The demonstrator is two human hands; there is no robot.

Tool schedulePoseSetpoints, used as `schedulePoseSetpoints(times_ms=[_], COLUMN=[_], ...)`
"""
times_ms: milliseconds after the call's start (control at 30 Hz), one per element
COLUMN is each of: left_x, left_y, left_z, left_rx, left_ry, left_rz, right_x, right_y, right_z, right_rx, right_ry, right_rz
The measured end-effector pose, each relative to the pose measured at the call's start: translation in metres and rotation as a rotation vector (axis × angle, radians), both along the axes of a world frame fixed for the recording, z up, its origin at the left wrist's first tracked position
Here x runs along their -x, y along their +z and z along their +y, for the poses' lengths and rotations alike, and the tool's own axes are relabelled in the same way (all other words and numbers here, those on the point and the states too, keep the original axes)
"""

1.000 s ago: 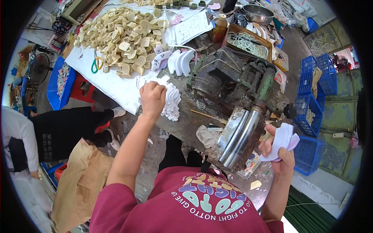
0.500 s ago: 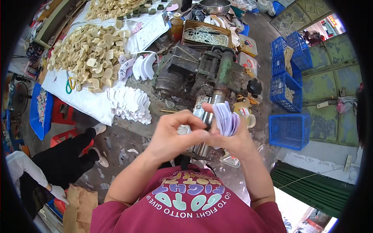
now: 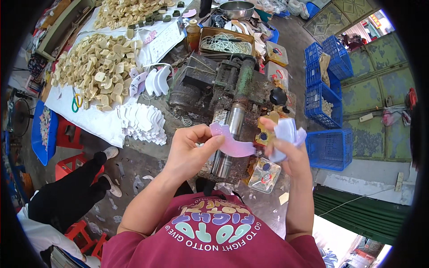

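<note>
Between the thumb and fingers of my left hand (image 3: pixel 187 149) is a curved pink-purple cut piece (image 3: pixel 237 146), held at its upper left end. It hangs over the metal cylinder (image 3: pixel 235 119) of a worn, greasy machine (image 3: pixel 201 87). My right hand (image 3: pixel 292 158) grips a small stack of pale lilac cut pieces (image 3: pixel 286 133), somewhat blurred by motion. The two hands are apart. Left of the machine, white curved pieces (image 3: pixel 142 123) lie in overlapping rows at the edge of a white sheet (image 3: pixel 91 125).
Beige curved pieces (image 3: pixel 96 73) form a large heap on the sheet. Coloured-handled scissors (image 3: pixel 77 102) lie near it. Clear plastic boxes (image 3: pixel 264 175) flank the machine, and blue crates (image 3: pixel 330 149) stand at right. Another person's dark-clad leg (image 3: pixel 71 183) reaches in from the left.
My hands have separated, the right moving rightward with the stack. A single pink-purple piece now shows in my left hand. The person at left has shifted, and the whole view has moved slightly.
</note>
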State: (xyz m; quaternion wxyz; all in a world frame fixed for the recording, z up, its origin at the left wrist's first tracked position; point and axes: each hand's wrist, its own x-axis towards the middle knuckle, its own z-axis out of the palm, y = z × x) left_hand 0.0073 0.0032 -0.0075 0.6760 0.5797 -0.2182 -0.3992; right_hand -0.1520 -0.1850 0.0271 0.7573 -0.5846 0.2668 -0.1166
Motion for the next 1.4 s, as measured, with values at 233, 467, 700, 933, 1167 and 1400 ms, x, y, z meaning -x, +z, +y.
schedulePoseSetpoints(times_ms=[233, 467, 700, 933, 1167, 1400], left_x=[0.003, -0.006, -0.022, -0.152, -0.123, -0.027], left_y=[-0.005, -0.065, -0.079, -0.133, -0.18, -0.012], left_z=[0.0, 0.008, 0.014, 0.091, 0.126, 0.022], left_rx=[-0.1, -0.187, -0.19, -0.576, -0.774, -0.029], left_ry=[0.002, 0.136, 0.311, 0.568, 0.268, -0.052], left_rz=[-0.297, -0.832, -0.49, -1.341, -1.368, -0.235], right_x=[0.013, -0.002, -0.006, -0.009, -0.026, -0.044], right_y=[0.008, -0.014, -0.011, -0.02, -0.017, -0.002], right_z=[0.006, -0.013, -0.007, 0.006, 0.026, 0.057], right_rx=[-0.098, 0.03, -0.143, -0.255, -0.253, 0.051], right_ry=[0.171, 0.421, 0.153, 0.128, 0.059, 0.191], right_rz=[0.2, 0.588, 0.164, -0.018, 0.048, 0.153])
